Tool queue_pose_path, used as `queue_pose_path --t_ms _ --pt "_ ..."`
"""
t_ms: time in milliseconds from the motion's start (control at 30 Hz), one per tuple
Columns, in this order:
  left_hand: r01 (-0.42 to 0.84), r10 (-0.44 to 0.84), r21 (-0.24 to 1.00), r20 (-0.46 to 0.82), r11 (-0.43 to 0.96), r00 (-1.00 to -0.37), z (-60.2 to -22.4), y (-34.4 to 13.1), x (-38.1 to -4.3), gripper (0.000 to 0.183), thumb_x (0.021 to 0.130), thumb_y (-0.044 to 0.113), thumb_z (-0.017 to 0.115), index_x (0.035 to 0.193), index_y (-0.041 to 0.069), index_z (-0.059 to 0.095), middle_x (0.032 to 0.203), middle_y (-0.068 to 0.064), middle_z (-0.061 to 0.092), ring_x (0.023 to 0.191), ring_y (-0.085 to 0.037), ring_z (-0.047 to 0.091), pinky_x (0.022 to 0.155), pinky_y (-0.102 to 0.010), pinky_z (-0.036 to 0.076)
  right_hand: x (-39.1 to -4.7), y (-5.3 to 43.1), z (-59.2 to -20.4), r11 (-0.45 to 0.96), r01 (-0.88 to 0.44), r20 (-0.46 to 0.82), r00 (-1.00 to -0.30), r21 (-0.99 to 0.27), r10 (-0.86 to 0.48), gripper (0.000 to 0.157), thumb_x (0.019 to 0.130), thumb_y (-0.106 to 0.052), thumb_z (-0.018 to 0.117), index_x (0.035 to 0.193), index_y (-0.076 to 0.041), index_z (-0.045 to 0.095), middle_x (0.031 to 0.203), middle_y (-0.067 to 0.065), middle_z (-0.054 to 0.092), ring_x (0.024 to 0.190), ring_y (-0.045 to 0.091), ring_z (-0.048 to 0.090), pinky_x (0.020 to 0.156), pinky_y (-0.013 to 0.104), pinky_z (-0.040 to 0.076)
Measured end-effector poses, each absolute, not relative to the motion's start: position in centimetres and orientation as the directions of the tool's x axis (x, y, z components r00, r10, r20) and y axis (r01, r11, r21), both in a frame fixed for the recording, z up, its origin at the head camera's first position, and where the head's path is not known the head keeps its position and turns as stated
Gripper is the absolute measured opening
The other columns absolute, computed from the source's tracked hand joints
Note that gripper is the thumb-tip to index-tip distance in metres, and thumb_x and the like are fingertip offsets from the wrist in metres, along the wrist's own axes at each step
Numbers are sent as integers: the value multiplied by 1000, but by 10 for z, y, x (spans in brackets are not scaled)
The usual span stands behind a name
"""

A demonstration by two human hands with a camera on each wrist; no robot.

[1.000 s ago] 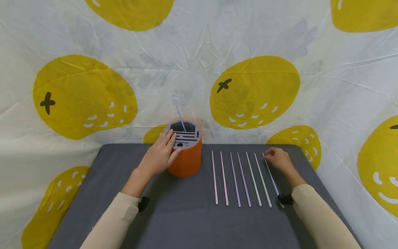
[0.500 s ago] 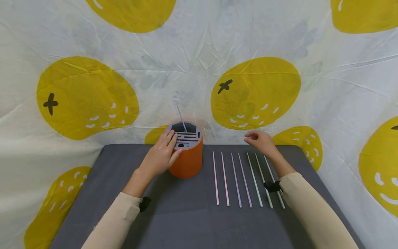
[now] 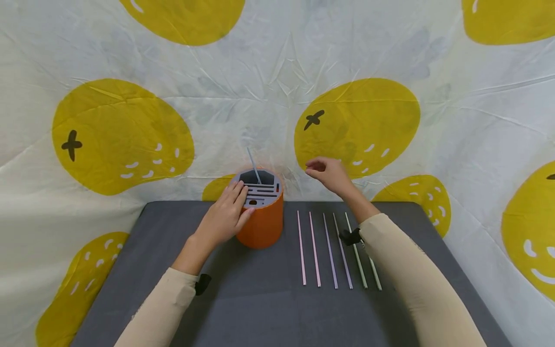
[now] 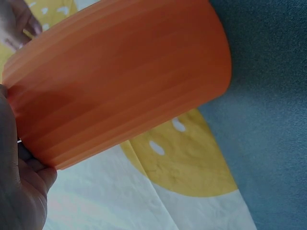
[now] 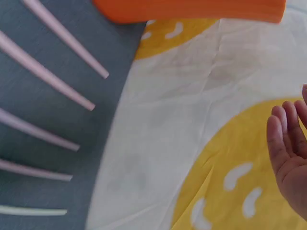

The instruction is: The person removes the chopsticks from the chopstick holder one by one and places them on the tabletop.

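Note:
An orange round desk organizer [image 3: 260, 226] with a grey slotted top stands at the table's back. One thin light-blue stick [image 3: 253, 164] leans up out of its rear compartment. My left hand [image 3: 223, 214] rests on the left part of the top, fingers extended over it and thumb along the front rim. In the left wrist view the organizer's ribbed orange wall [image 4: 120, 81] fills much of the frame. Right of the organizer, my right hand [image 3: 327, 172] is raised above the table's back edge, fingers loosely bent. The right wrist view shows nothing between its fingers [image 5: 288, 124].
Several thin sticks lie side by side on the dark grey table [image 3: 260, 299]: pink [image 3: 301, 250], purple [image 3: 330, 253] and pale green [image 3: 359, 265]. My right sleeve covers the rightmost ones partly. A white cloth with yellow fruit prints [image 3: 355, 125] hangs behind.
My right hand has left the far end of the rightmost stick, moving left and up toward the organizer. My left hand has stayed on the organizer.

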State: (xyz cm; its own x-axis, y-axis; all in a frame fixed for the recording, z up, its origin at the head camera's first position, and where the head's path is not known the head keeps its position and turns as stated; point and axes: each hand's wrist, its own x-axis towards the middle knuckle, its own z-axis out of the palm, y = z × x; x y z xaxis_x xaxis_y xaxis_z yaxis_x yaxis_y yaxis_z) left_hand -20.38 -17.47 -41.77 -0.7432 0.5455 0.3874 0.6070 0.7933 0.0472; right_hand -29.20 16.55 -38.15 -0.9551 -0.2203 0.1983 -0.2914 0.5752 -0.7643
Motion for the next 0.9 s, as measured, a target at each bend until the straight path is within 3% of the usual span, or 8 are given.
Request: queue_pose_path --t_ms 267,633,900 --pt "607 547 45 381 794 -745 -418 -175 -204 66 108 38 53 154 -8 41 161 -27 39 153 -43 32 127 -53 26 -310 116 -365 497 -358 247 -929 -790 -277 32 98 -15 73 126 0 70 118 17 74 109 31 70 99 45 58" --pt "615 556 27 399 788 -729 -417 -176 -205 66 106 37 56 153 -9 43 160 -28 40 152 -44 35 124 -55 30 -323 63 -352 539 -358 182 -918 -762 -352 37 100 -21 70 132 -2 67 123 14 72 115 29 67 103 42 56" --pt "616 556 39 390 786 -734 -417 -175 -204 65 108 37 54 152 -9 43 159 -29 40 152 -44 34 125 -55 29 -323 36 -353 576 -346 161 -923 -741 -348 31 98 -20 73 124 -4 71 117 14 74 112 28 69 99 40 58"
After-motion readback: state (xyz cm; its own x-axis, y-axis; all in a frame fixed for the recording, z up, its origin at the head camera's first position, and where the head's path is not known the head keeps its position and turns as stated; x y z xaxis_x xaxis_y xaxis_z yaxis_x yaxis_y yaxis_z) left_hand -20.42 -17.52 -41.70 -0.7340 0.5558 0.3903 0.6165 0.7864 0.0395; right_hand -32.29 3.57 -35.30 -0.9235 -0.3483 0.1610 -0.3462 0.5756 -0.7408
